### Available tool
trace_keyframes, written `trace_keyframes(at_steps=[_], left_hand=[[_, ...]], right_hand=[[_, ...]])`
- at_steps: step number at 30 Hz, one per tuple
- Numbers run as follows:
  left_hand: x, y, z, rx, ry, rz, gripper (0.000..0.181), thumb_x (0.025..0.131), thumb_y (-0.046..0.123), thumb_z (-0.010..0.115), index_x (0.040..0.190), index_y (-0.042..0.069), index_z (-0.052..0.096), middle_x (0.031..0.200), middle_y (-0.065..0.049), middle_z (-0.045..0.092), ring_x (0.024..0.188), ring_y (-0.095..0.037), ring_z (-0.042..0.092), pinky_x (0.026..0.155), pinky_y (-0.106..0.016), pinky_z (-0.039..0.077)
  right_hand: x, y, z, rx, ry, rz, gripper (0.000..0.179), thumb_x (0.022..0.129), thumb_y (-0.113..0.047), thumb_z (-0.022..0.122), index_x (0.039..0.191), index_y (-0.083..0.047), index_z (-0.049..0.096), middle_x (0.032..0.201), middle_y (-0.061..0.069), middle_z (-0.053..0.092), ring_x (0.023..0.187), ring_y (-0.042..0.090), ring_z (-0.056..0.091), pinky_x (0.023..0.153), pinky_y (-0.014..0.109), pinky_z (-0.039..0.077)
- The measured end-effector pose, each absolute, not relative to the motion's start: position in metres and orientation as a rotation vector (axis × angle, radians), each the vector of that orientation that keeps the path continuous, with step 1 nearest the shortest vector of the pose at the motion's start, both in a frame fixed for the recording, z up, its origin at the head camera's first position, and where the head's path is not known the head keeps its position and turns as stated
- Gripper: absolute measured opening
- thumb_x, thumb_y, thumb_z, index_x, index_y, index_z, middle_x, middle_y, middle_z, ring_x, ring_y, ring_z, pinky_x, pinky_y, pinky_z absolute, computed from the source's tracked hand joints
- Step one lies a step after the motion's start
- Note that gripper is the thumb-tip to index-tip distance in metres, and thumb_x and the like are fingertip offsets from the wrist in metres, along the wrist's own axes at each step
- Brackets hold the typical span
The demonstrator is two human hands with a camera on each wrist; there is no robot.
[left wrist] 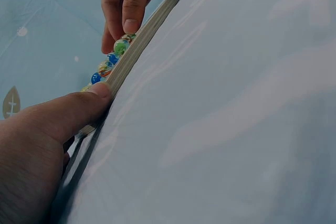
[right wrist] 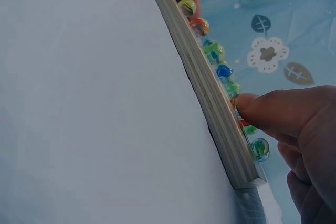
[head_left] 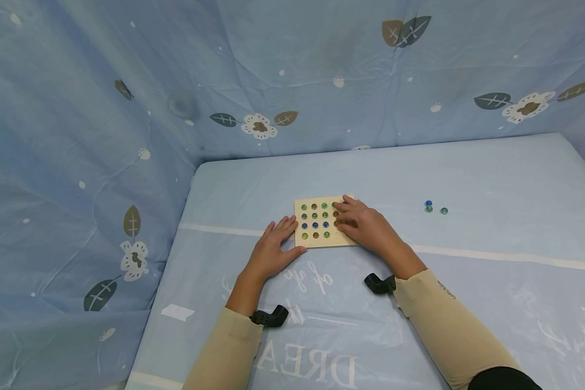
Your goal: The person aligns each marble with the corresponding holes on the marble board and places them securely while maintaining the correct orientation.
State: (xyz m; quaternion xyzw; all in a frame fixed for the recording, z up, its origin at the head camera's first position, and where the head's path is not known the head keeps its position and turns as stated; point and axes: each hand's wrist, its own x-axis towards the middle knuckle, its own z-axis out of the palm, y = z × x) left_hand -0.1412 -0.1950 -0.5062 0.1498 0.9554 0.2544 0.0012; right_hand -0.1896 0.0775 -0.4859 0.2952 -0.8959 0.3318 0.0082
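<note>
A pale wooden board lies flat on the cloth, with glass marbles in green, blue and amber set in rows on it. My left hand rests along the board's left edge, fingers extended, thumb at the near corner; its thumb presses the side in the left wrist view. Over the right part of the board is my right hand, its curled fingers and thumb pinching an amber marble at the surface. That hand partly hides the right-hand marbles. A green marble sits near the board's corner.
To the right of the board, a blue marble and two greenish marbles lie loose on the light blue cloth. A patterned blue fabric wall rises behind and on the left. White tape sticks near the left edge.
</note>
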Motion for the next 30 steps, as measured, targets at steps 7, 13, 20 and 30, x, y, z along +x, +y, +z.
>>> trace_keyframes(at_steps=[7,13,20,30], left_hand=[[-0.141,-0.196,-0.508,0.474,2.993,0.811,0.076,0.082,0.056,0.063,0.145,0.021,0.038,0.15,0.012,0.032,0.142,-0.008,0.024,0.119,-0.036,0.014],[-0.14,-0.195,-0.508,0.472,2.988,0.814,0.076,0.083,0.057,0.062,0.145,0.021,0.037,0.151,0.013,0.031,0.142,-0.007,0.023,0.12,-0.035,0.013],[-0.14,-0.195,-0.508,0.479,2.989,0.8,0.077,0.083,0.058,0.061,0.145,0.021,0.037,0.151,0.012,0.031,0.142,-0.008,0.023,0.12,-0.037,0.013],[-0.14,-0.195,-0.509,0.48,3.003,0.8,0.075,0.083,0.056,0.063,0.145,0.021,0.037,0.15,0.012,0.032,0.141,-0.008,0.024,0.12,-0.035,0.014]], right_hand=[[-0.191,0.08,-0.485,0.896,-2.799,1.025,0.021,0.086,-0.018,0.068,0.104,-0.007,0.072,0.138,0.007,0.052,0.139,0.027,0.032,0.114,0.047,0.027],[-0.192,0.084,-0.482,0.858,-2.841,1.004,0.025,0.087,-0.02,0.068,0.108,-0.007,0.071,0.14,0.006,0.05,0.14,0.026,0.031,0.115,0.046,0.026],[-0.193,0.089,-0.479,0.822,-2.872,1.0,0.027,0.087,-0.023,0.068,0.11,-0.009,0.07,0.141,0.005,0.049,0.14,0.025,0.03,0.115,0.047,0.024],[-0.2,0.104,-0.476,0.708,-2.916,1.036,0.03,0.087,-0.024,0.068,0.113,-0.009,0.069,0.141,0.003,0.049,0.14,0.026,0.03,0.113,0.051,0.028]])
